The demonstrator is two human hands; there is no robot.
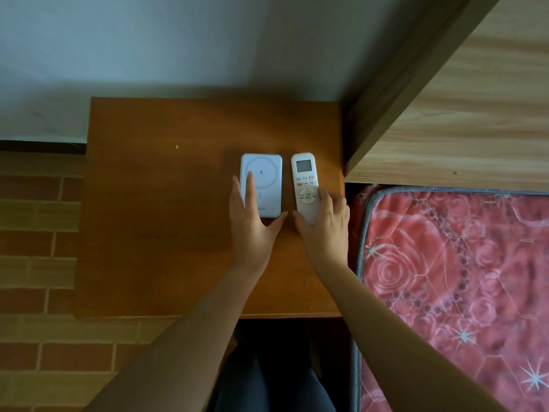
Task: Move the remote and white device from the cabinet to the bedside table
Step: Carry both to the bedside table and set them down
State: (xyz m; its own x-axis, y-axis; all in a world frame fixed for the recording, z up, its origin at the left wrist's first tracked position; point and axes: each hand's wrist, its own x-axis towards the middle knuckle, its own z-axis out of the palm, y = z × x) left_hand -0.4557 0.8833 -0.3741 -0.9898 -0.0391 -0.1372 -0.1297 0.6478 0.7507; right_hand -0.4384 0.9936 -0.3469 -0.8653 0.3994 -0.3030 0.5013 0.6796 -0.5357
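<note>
A flat white device point(266, 176) with a ring mark lies on the brown wooden bedside table point(154, 209). A white remote point(304, 176) with a small screen and buttons lies just to its right, parallel to it. My left hand point(252, 224) rests on the device's near left part, fingers spread, index finger on top and thumb at its near edge. My right hand point(325, 224) holds the near end of the remote, thumb on its left side and fingers on its right.
A wooden headboard point(445, 120) rises to the right of the table. A bed with a red rose-patterned quilt point(460, 278) lies at the right. A white wall stands behind, and a brick-patterned floor point(38, 248) lies at the left.
</note>
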